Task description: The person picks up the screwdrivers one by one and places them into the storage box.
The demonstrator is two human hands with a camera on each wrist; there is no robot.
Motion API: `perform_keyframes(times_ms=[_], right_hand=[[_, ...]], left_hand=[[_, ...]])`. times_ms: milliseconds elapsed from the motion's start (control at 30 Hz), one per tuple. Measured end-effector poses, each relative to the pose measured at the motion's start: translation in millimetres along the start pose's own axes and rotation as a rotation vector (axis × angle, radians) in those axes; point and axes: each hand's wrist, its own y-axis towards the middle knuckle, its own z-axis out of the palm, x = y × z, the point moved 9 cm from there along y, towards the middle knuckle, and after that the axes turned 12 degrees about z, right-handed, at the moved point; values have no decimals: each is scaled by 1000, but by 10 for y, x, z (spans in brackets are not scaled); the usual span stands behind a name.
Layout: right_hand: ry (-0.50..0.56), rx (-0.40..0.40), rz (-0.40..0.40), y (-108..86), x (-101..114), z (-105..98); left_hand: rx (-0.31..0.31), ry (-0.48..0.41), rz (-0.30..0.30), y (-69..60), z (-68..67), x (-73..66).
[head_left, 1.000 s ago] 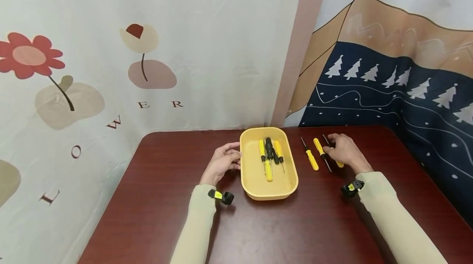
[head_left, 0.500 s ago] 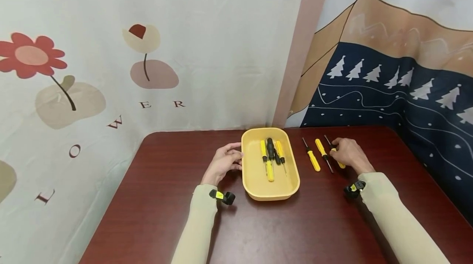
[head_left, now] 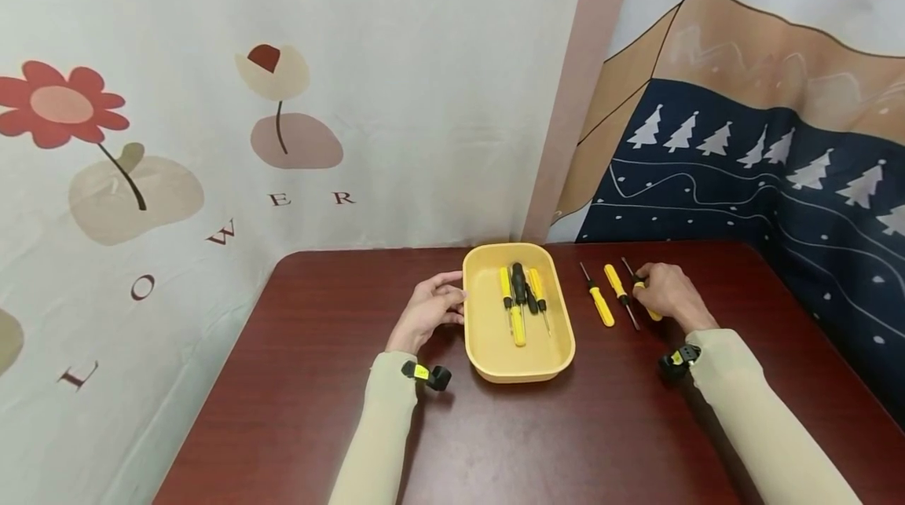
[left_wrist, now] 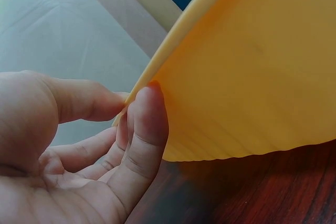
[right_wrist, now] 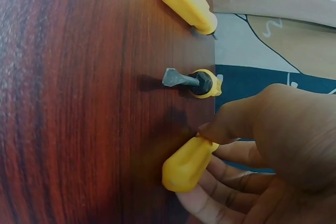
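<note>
My left hand (head_left: pixel 422 310) pinches the left rim of a yellow plastic basin (head_left: pixel 518 364), which stands on the table. In the left wrist view, thumb and fingers (left_wrist: pixel 149 119) meet at the basin's edge. Inside the basin lie several screwdrivers (head_left: pixel 519 324) with yellow or black handles. To the right, my right hand (head_left: pixel 668 297) holds the rightmost screwdriver (right_wrist: pixel 188 165) by its yellow handle, thumb and fingers around it. That screwdriver is partly hidden under the hand in the head view. Two other yellow-handled screwdrivers lie beside it, a middle screwdriver (head_left: pixel 615 280) and a left screwdriver (head_left: pixel 602 307).
The dark red-brown wooden table (head_left: pixel 495 442) reaches back to a white curtain (head_left: pixel 424 96) with flower prints. A navy and tan printed cloth (head_left: pixel 693 191) hangs along the back right. Each wrist wears a small black camera (head_left: pixel 431 376).
My right hand has come slightly nearer along the rightmost screwdriver, onto its handle. The left hand keeps its place on the basin. The head view has shifted slightly.
</note>
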Motion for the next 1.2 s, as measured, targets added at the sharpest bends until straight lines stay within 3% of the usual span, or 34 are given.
perform_keyframes(times_ms=[300, 900, 1200], right_hand=[[23, -45, -52, 16, 57, -33], [179, -125, -142, -188, 194, -217], [245, -131, -136, -243, 279, -261]], left_hand=[[-8, -15, -2, -4, -13, -18], [13, -23, -2, -11, 12, -6], [12, -28, 2, -7, 12, 0]])
